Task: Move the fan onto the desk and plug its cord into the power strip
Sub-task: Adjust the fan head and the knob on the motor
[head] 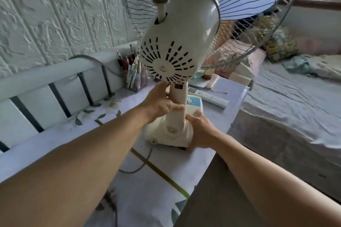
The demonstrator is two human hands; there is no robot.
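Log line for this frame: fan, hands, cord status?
fan: base on desk | left hand: on stem | right hand: on base | cord: trailing, plug unseen

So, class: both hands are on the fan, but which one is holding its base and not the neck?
The right hand: it grips the edge of the fan's base on the desk. The left hand rests higher up, against the neck.
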